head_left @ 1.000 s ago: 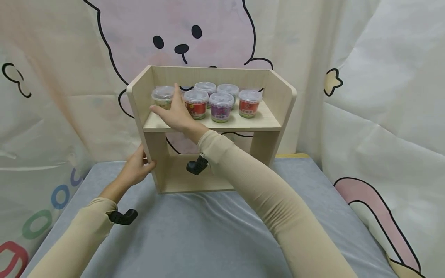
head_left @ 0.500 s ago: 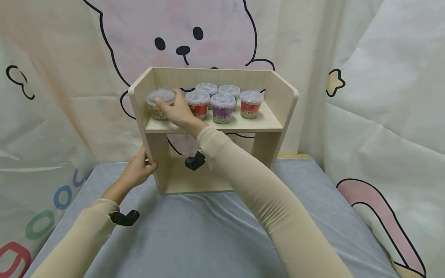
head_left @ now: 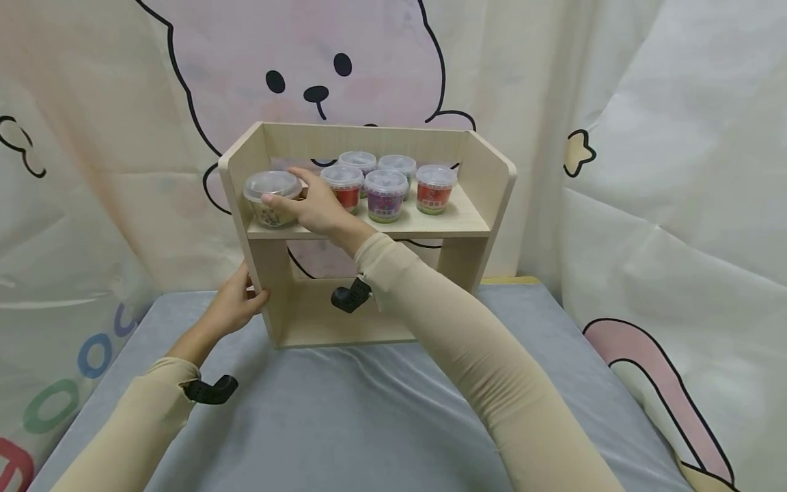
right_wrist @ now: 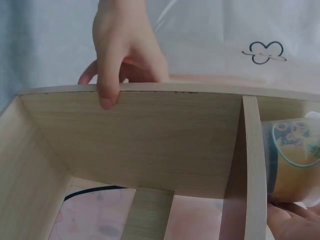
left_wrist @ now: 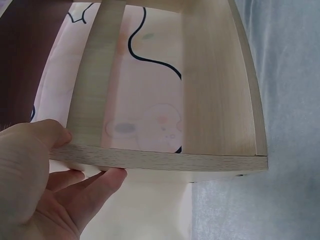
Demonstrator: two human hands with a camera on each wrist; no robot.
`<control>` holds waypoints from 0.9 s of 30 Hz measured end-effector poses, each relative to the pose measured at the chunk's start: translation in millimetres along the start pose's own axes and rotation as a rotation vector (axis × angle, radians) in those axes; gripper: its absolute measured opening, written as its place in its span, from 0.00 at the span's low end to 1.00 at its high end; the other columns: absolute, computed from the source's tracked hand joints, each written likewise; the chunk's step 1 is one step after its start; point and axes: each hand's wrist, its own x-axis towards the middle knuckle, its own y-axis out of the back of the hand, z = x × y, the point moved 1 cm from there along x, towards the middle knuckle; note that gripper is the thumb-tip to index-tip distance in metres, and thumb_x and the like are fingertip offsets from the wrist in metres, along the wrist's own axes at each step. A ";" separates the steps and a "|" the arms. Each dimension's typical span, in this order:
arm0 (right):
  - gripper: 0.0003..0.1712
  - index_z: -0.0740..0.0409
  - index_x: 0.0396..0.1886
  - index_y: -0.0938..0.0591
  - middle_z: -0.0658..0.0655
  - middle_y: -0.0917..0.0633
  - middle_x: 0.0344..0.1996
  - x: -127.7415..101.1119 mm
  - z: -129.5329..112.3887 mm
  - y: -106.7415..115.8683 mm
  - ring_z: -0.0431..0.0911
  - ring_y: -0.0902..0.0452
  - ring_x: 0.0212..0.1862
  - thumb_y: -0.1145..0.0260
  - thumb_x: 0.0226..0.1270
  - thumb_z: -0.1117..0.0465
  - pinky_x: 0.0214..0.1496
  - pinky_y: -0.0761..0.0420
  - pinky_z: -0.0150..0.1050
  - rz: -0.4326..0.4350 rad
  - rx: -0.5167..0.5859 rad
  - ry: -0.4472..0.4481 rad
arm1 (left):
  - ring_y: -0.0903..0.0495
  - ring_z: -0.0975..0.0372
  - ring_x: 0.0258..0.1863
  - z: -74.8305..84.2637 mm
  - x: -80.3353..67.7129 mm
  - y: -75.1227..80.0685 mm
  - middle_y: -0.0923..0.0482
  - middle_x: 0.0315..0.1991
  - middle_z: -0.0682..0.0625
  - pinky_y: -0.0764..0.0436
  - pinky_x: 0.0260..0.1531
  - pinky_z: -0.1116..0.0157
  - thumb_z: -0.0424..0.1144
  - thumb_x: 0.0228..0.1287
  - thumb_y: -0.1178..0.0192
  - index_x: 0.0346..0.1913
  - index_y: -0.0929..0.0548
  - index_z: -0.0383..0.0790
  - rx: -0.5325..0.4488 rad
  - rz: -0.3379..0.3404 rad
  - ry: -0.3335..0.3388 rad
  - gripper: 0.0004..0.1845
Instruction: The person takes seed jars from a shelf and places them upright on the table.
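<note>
A pale wooden two-tier shelf unit (head_left: 367,233) stands on the blue cloth. My left hand (head_left: 230,304) grips its left side panel. In the left wrist view, the thumb (left_wrist: 47,132) lies on the inner face and the fingers (left_wrist: 95,197) are under the edge. My right hand (head_left: 322,212) holds a clear-lidded plastic cup (head_left: 270,198) at the left of the upper shelf, thumb at its front. The right wrist view shows this cup (right_wrist: 295,155) close by the shelf board; whether its base touches is unclear.
Several lidded cups stand right of the hand on the upper shelf, among them a red-labelled cup (head_left: 434,191) and a purple-labelled cup (head_left: 385,198). Side panels and a back rail border them. A grey-blue cloth (head_left: 344,424) covers the table; printed curtains (head_left: 664,171) hang around.
My right hand has drawn the cup forward and slightly left, toward the upper shelf's front edge; its fingers have closed around it. The left hand keeps its hold on the side panel.
</note>
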 end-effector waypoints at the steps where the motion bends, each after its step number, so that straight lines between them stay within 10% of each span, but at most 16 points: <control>1: 0.45 0.47 0.80 0.42 0.55 0.32 0.75 -2.1 -0.3 0.2 0.47 0.33 0.74 0.31 0.69 0.48 0.74 0.30 0.43 0.003 0.012 -0.001 | 0.20 0.30 0.54 -0.3 -0.2 -0.1 0.34 0.67 0.23 0.13 0.38 0.51 0.29 0.73 0.48 0.80 0.52 0.43 -0.002 -0.005 -0.002 0.38; 16: 0.38 0.54 0.77 0.35 0.60 0.22 0.65 -43.5 -5.7 4.6 0.47 0.22 0.64 0.32 0.70 0.60 0.56 0.17 0.36 -0.043 0.158 0.139 | 0.19 0.35 0.51 2.4 -4.8 -4.2 0.28 0.62 0.24 0.16 0.36 0.54 0.29 0.72 0.49 0.72 0.46 0.33 0.058 0.027 -0.051 0.30; 27: 0.39 0.53 0.76 0.36 0.57 0.22 0.66 -73.4 0.0 12.7 0.47 0.23 0.66 0.32 0.69 0.61 0.64 0.21 0.37 -0.079 0.101 0.170 | 0.21 0.34 0.52 7.1 -6.4 -1.9 0.31 0.63 0.24 0.16 0.36 0.55 0.27 0.71 0.49 0.72 0.46 0.31 0.055 0.023 -0.049 0.30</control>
